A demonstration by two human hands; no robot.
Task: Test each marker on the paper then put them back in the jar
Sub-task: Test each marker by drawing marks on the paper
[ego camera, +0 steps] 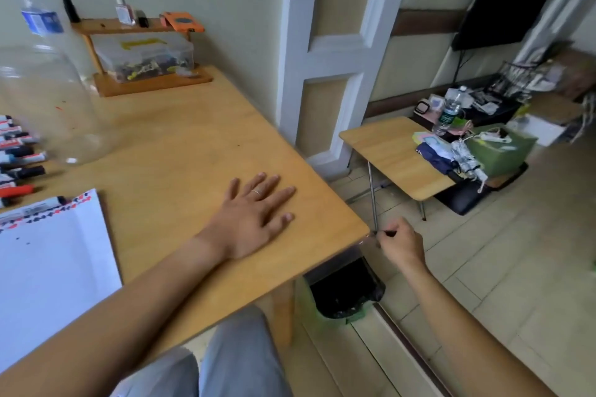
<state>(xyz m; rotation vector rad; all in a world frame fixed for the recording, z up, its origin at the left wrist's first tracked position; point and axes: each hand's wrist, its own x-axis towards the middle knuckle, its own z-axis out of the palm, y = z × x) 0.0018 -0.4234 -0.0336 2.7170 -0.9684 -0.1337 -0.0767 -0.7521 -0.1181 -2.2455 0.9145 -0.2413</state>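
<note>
White paper (54, 267) (red-blue edged), unmarked

My left hand (254, 216) lies flat, fingers spread, on the light wooden table (180, 151). My right hand (401, 243) pinches something small, too blurred to identify, at that table's corner.

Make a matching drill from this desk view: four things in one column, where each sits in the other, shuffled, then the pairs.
Things
1. left hand
2. right hand
3. markers
4. clear jar

Places
A. in a row at the table's far left edge
B. lying on its side, beside the markers
C. flat on the tabletop, fingers spread
D. at the table's near right corner, above the bin

Pairs: 1-C, 2-D, 3-A, 4-B
</note>
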